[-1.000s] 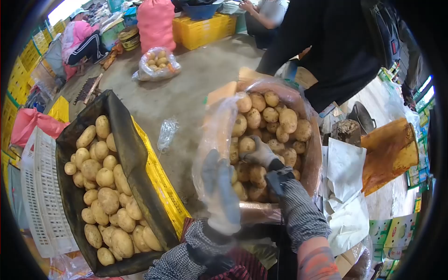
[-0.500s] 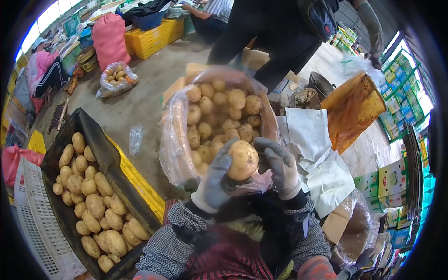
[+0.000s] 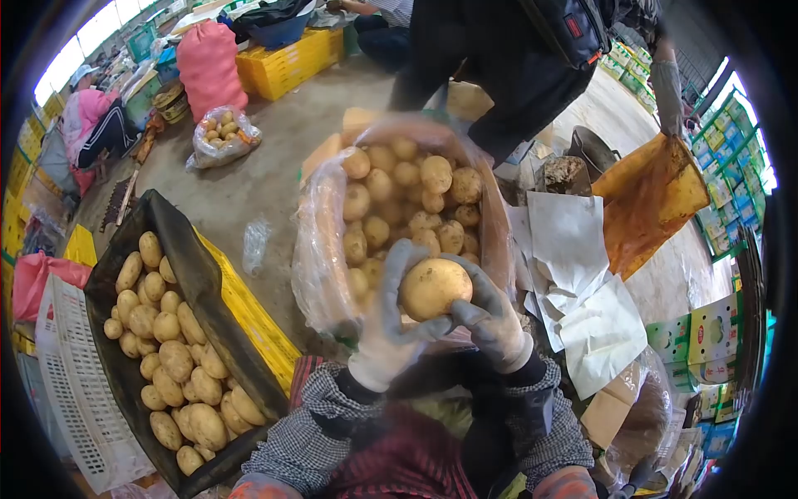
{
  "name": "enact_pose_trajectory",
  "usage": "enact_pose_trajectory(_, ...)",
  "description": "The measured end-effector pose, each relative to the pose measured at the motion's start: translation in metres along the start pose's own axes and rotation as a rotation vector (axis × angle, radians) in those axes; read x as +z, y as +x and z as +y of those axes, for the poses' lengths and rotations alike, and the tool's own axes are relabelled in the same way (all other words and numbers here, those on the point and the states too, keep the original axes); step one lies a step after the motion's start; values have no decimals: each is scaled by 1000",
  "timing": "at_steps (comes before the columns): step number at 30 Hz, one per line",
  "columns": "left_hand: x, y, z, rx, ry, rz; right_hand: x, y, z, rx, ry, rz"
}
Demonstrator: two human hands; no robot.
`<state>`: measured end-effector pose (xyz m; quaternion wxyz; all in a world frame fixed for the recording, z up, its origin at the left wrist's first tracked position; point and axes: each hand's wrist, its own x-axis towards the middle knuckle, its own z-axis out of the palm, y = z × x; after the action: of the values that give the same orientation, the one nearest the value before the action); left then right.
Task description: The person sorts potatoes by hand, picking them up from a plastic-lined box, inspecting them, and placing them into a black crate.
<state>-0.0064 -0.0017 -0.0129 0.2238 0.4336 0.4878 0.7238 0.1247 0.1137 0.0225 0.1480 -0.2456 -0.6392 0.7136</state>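
Note:
A large round potato [image 3: 435,289] sits between my two grey-gloved hands, above the near side of a cardboard box with a clear plastic liner [image 3: 320,249]. My left hand [image 3: 389,320] curls round its left side and underside. From the right, the thumb and fingers of my right hand [image 3: 496,324] press against it. Several potatoes [image 3: 436,175] with specks of soil lie inside the box. To my left, a crate with a black lining [image 3: 187,266] holds many more potatoes [image 3: 174,362].
White paper sheets [image 3: 573,249] lie right of the box, near a stained orange-brown sheet [image 3: 657,208]. A person in dark trousers [image 3: 474,66] stands beyond the box. A plastic bag of potatoes [image 3: 223,140] and a pink sack [image 3: 212,71] stand at back left. A white crate [image 3: 79,391] is at left.
My right hand has closed in on the potato, which now shows a different side. The standing person's arm has come down to the orange-brown sheet. The view has shifted slightly.

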Motion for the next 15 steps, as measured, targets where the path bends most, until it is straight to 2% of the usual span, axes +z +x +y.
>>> enact_pose_trajectory(2,1,-1,11,-142,-309,45,-5,2,-5,19,115,-82)
enact_pose_trajectory(3,1,0,15,-210,-462,68,-4,1,-1,-80,123,-57)
enact_pose_trajectory(5,0,0,4,-254,-423,131,-2,3,12,-278,136,-15)
enact_pose_trajectory(6,0,1,2,-275,-404,164,-4,4,11,-429,-101,10)
enact_pose_trajectory(8,-1,0,4,-340,-560,4,-10,5,8,-719,-575,62)
enact_pose_trajectory(10,-5,0,8,-410,-727,-128,-3,-2,0,-645,-673,97)
enact_pose_trajectory(15,1,-3,8,-282,-710,-68,-7,-2,9,-420,-443,19)
